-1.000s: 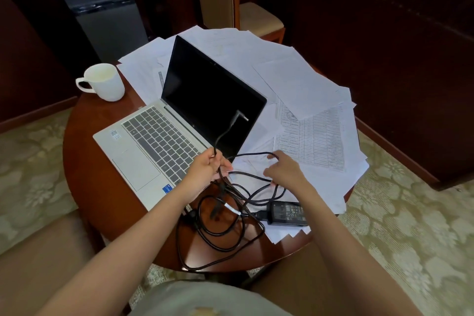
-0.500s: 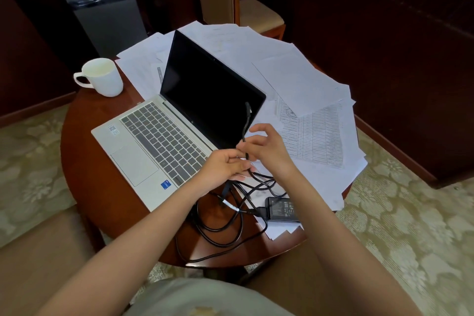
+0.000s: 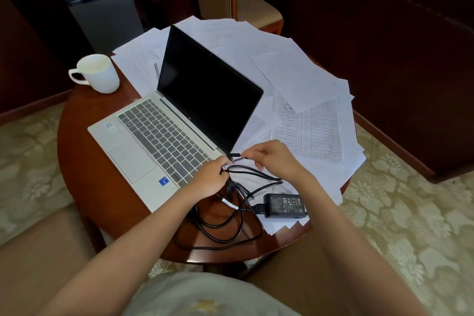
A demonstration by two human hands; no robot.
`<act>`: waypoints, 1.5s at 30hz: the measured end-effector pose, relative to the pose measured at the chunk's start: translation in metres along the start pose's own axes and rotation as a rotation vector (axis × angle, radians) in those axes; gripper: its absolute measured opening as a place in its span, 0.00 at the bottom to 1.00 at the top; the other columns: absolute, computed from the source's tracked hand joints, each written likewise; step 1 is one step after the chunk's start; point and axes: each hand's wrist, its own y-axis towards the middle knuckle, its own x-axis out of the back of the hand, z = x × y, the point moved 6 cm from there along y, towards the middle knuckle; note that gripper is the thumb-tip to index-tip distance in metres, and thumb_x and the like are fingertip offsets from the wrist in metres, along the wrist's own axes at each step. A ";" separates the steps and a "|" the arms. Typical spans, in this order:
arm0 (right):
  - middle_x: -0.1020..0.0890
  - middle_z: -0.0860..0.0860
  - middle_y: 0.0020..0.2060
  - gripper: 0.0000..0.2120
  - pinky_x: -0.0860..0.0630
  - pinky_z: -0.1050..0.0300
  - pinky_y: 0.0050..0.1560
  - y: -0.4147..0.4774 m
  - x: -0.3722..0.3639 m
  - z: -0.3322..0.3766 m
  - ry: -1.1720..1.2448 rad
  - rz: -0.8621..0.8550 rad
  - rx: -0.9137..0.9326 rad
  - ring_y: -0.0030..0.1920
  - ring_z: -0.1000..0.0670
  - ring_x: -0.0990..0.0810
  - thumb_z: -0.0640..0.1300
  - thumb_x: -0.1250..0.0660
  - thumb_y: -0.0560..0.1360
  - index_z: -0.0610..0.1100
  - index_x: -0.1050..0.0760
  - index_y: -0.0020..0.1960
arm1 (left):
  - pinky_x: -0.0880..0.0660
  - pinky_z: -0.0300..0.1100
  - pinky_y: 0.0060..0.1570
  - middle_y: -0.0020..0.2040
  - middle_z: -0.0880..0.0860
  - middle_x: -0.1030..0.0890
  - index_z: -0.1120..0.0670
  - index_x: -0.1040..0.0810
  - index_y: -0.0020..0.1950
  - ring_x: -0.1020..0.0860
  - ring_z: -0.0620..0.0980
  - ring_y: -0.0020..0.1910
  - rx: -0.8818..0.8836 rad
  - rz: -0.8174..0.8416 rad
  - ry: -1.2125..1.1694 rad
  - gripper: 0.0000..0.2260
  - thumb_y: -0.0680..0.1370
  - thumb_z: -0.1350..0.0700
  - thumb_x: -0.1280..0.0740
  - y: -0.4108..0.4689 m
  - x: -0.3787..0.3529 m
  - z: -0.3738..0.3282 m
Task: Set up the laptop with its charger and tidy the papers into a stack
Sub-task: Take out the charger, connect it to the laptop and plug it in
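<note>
Cable (image 3: 223,228) is lying in black loops at the near edge of the round table (image 3: 77,156), running to the charger brick (image 3: 284,205) resting on the papers (image 3: 295,77). Just beyond, the left hand (image 3: 210,179) is gripping a bunch of it and the right hand (image 3: 272,159) is pinching the plug (image 3: 234,155) — its tip is sitting just beside the right rear corner of the open laptop (image 3: 164,133). The papers are fanning out loose behind; a white mug (image 3: 98,73) is standing far left.

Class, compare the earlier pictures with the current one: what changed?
The right hand moved off the looped cable on the papers and took hold of the plug. The plug, earlier sticking up before the screen, came down level near the laptop's right side. The left hand still grips the cable. Charger brick, mug and laptop stayed put.
</note>
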 end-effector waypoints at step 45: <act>0.21 0.48 0.34 0.07 0.31 0.64 0.37 0.027 -0.047 -0.011 -0.123 0.167 0.069 0.36 0.52 0.25 0.37 0.37 0.75 0.42 0.22 0.51 | 0.24 0.36 0.26 0.38 0.58 0.27 0.61 0.29 0.43 0.27 0.50 0.34 0.603 -0.067 -1.003 0.09 0.81 0.67 0.45 0.002 -0.011 0.012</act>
